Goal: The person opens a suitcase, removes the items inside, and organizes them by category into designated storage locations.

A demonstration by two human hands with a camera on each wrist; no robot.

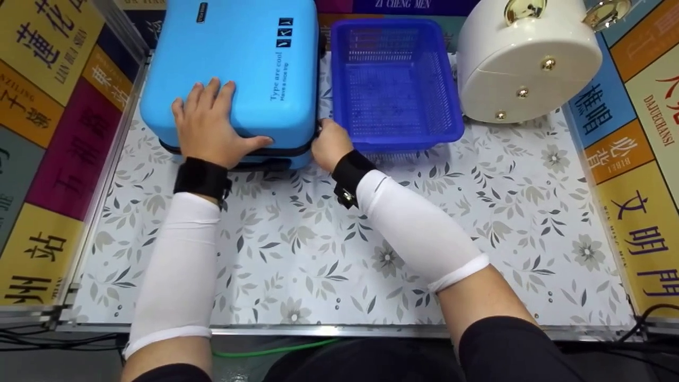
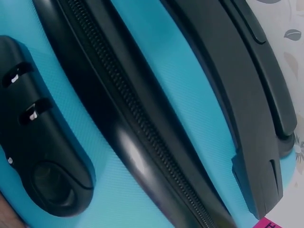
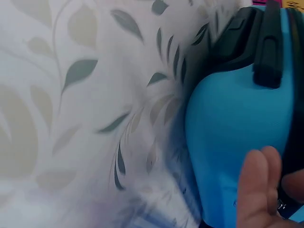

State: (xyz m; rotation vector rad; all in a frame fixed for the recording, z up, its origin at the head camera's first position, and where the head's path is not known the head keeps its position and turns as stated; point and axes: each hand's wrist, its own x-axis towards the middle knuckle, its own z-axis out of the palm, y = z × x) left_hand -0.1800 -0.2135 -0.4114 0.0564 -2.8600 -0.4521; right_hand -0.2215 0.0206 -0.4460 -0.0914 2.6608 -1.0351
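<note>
1. The left hand (image 1: 208,124) is lying flat, fingers straight, on the blue suitcase (image 1: 238,58).
2. The right hand (image 1: 330,143) is pinching something small at its corner.
3. The suitcase is lying on the desk (image 1: 477,212), beside a blue basket (image 1: 395,85).

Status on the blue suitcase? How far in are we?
Early. Done: the blue suitcase lies flat on the floral mat, steadied by the left hand resting flat on its shell. In hand: the right hand is at the case's near right corner by the zipper; a pull isn't clearly visible. Left: the zipper looks closed, the case unopened, and the blue basket beside it is empty.
</note>
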